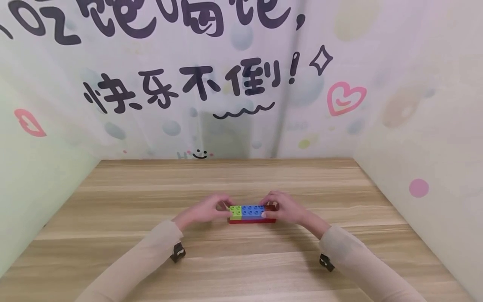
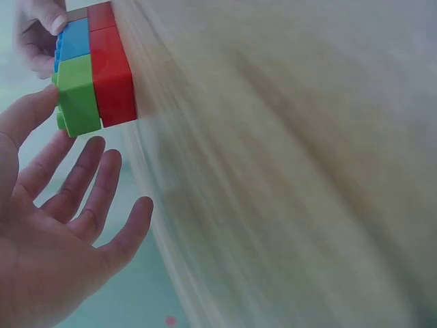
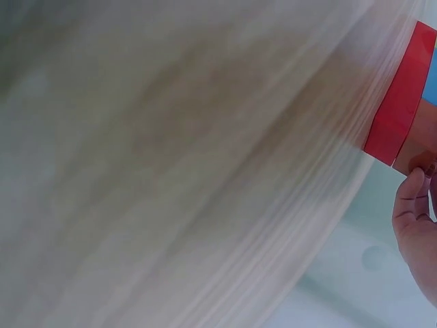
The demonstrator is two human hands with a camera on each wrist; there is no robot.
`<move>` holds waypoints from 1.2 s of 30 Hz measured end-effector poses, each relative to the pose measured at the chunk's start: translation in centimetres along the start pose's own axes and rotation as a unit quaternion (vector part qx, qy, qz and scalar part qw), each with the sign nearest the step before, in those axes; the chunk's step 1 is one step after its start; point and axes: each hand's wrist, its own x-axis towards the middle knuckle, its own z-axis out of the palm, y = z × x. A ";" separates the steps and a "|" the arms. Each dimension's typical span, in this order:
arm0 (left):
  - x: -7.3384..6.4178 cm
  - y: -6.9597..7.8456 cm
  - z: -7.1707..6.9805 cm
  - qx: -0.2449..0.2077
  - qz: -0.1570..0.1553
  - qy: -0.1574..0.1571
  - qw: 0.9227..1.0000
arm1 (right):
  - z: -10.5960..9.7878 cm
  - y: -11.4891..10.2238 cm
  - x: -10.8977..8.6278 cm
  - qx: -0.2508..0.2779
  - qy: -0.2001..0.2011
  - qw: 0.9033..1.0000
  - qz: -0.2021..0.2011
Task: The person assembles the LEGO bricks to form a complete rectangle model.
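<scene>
A low row of toy building bricks lies on the table in the head view: a green brick (image 1: 235, 212) at the left end, a blue brick (image 1: 250, 212) in the middle, a brown brick (image 2: 78, 14) at the right. Beneath them runs a layer of red bricks (image 2: 113, 72). My left hand (image 1: 210, 208) is at the green end, thumb tip touching the brick near its studs, the other fingers spread loosely; firm contact by the index finger is unclear. At the other end my right hand (image 1: 284, 208) pinches the brown brick between thumb and fingers, partly covering it.
The bricks stand on a wood-grain table (image 1: 241, 260). Behind it hangs a white curtain (image 1: 241, 138) printed with dark characters, and pale walls (image 1: 426, 138) rise on both sides. Each sleeve has a small black wrist camera (image 1: 178, 252) strapped under it.
</scene>
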 end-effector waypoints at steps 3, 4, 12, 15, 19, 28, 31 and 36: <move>-0.1 -0.1 0.1 0.001 0.000 0.003 1.000 | 0.1 0.1 0.0 0.000 0.001 1.000 -0.001; -0.1 -0.2 0.1 0.002 -0.001 0.004 1.000 | 0.1 0.1 0.0 -0.002 0.002 1.000 0.000; -0.2 0.0 0.1 0.019 0.003 0.007 1.000 | 0.1 0.0 -0.1 0.006 -0.001 1.000 0.003; -0.2 0.1 0.1 0.023 0.002 0.004 1.000 | 0.0 0.2 -0.2 0.021 -0.006 1.000 0.003; -0.2 0.2 0.0 0.024 0.007 0.002 1.000 | -0.3 0.6 -0.6 0.042 -0.009 0.999 0.014; -0.3 0.1 0.0 0.021 -0.006 0.000 1.000 | -0.6 1.3 -1.1 0.062 -0.019 0.998 0.024; -0.2 0.3 0.1 0.021 -0.011 0.001 1.000 | -0.8 1.1 -1.1 0.057 -0.022 0.998 0.025; -0.1 0.3 0.1 0.020 -0.015 0.000 1.000 | -0.9 0.8 -1.0 0.050 -0.024 0.998 0.031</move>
